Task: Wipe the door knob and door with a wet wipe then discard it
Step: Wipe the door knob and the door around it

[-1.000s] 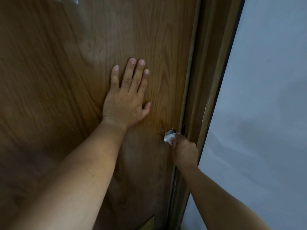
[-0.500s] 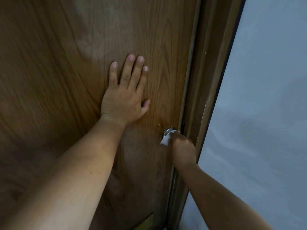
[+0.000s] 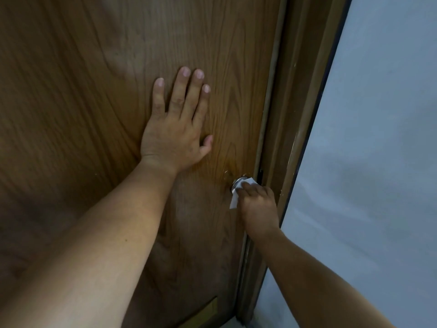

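Observation:
A brown wood-grain door [image 3: 82,102] fills the left and middle of the head view. My left hand [image 3: 175,136] lies flat against it, fingers spread and pointing up, holding nothing. Low at the door's right edge sits a round metal knob [image 3: 237,181], mostly covered. My right hand [image 3: 259,204] grips a white wet wipe [image 3: 237,194] and presses it over the knob; a corner of the wipe hangs down to the left of my fingers.
The brown door frame [image 3: 298,114] runs along the door's right edge. A pale blue-grey wall [image 3: 378,162] takes up the right side. A yellowish strip [image 3: 203,313] shows at the bottom of the door.
My right hand has shifted slightly on the knob, and more of the wipe now hangs out to the left. My left hand stays flat on the door.

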